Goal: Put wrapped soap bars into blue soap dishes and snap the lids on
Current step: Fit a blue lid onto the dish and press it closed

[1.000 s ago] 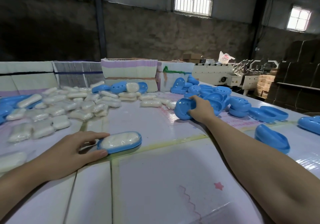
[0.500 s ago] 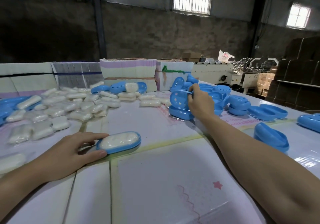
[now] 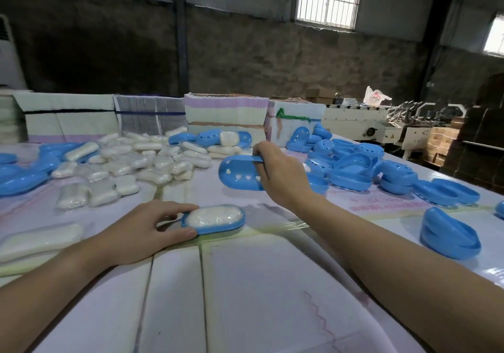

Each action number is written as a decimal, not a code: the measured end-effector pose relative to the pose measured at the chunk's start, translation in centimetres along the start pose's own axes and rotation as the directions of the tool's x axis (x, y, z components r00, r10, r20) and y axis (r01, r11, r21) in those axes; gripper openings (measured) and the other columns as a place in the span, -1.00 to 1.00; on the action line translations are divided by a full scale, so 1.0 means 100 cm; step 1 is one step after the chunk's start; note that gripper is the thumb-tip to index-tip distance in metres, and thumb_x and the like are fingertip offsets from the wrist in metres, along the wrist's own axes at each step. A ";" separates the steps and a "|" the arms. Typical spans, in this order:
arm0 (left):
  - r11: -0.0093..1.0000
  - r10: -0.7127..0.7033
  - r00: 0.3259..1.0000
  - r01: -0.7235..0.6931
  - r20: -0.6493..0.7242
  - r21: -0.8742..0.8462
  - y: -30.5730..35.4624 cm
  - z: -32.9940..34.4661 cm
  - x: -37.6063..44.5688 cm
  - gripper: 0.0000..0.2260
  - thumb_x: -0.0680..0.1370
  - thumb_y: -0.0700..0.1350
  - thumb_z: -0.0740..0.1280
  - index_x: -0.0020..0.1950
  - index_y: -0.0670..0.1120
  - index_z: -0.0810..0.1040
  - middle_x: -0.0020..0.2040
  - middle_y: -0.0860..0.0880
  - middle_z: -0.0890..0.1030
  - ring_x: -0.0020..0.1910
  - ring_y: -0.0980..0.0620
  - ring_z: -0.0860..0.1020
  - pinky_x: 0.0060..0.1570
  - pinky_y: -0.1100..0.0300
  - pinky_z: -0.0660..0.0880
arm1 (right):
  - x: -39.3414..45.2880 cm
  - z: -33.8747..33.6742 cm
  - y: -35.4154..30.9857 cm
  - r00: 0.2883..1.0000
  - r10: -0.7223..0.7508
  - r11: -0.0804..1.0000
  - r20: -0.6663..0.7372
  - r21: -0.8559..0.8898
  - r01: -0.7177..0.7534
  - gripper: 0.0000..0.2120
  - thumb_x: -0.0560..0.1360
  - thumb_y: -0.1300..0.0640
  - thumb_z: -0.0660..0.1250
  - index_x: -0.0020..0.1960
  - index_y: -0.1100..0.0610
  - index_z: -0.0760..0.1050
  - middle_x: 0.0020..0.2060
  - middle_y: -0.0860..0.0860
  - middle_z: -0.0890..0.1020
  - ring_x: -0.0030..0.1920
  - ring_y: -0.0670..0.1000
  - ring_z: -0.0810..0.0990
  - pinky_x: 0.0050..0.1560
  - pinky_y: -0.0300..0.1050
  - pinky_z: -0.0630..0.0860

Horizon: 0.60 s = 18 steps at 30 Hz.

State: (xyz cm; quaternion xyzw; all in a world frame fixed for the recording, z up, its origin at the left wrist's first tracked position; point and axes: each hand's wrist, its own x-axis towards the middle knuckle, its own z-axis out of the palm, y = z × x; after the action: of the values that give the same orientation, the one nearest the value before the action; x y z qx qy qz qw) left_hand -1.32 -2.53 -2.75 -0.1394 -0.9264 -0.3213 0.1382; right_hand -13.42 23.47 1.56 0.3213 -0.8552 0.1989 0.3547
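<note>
A blue soap dish (image 3: 226, 228) lies on the table in front of me with a wrapped white soap bar (image 3: 212, 217) in it. My left hand (image 3: 141, 230) holds the dish's left end between thumb and fingers. My right hand (image 3: 281, 172) grips a blue lid (image 3: 240, 172) with heart-shaped holes, lifted above the table to the upper right of the dish. The lid's right end is hidden behind my fingers.
A heap of wrapped soap bars (image 3: 131, 164) covers the table's left. Several loose blue dishes and lids (image 3: 362, 167) lie at the right, with a stacked pair (image 3: 447, 232) nearer. Bundled flat cartons (image 3: 223, 113) line the far edge. Machinery (image 3: 381, 126) stands beyond.
My right hand picked a lid from the blue pile and carried it left and toward me. My left hand and the filled dish stayed still.
</note>
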 end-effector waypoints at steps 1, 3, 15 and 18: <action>1.000 -0.008 1.000 0.008 -0.002 -0.011 0.001 0.000 0.000 -0.56 0.31 0.32 0.35 0.18 0.37 0.49 0.09 0.41 0.51 0.12 0.59 0.41 0.00 0.67 0.29 | 0.000 0.004 -0.012 0.997 -0.037 0.999 0.073 0.011 0.036 -0.88 0.66 0.05 0.12 0.11 0.08 0.37 -0.05 0.04 0.52 -0.21 0.18 0.48 -0.23 0.10 0.43; 1.000 -0.018 1.000 0.018 0.000 -0.022 0.001 0.000 0.000 -0.60 0.35 0.27 0.39 0.18 0.34 0.50 0.03 0.50 0.50 0.08 0.63 0.40 -0.02 0.69 0.27 | 0.004 0.009 -0.035 0.984 -0.084 0.990 0.159 0.129 0.064 -0.91 0.64 0.11 0.16 0.12 0.08 0.37 -0.05 0.00 0.50 -0.16 0.12 0.47 -0.16 0.06 0.42; 0.994 -0.109 0.994 0.110 0.013 -0.027 -0.007 -0.003 0.002 -0.61 0.44 0.21 0.48 0.22 0.32 0.46 0.17 0.25 0.58 0.16 0.34 0.51 -0.02 0.57 0.40 | -0.012 0.022 -0.043 0.992 0.015 0.969 0.127 0.242 -0.045 -0.73 0.55 0.23 0.16 -0.03 -0.16 0.25 -0.22 0.00 0.58 -0.24 0.04 0.51 -0.17 0.10 0.47; 0.986 -0.152 0.988 0.152 0.000 -0.075 -0.007 -0.003 0.001 -0.50 0.43 0.19 0.50 0.29 0.28 0.36 0.11 0.27 0.59 0.11 0.35 0.53 -0.03 0.52 0.43 | -0.012 0.029 -0.049 0.947 -0.056 0.950 0.315 0.309 -0.047 -0.74 0.54 0.17 0.22 0.06 -0.17 0.28 -0.12 -0.04 0.57 -0.17 0.01 0.52 -0.11 0.03 0.48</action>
State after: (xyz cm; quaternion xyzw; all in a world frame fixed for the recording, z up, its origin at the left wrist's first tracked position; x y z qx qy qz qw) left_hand -1.61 -3.24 -2.91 -0.0725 -0.9212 -0.3659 0.1106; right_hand -10.78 18.83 -0.69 0.4033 -0.8583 0.2761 0.1564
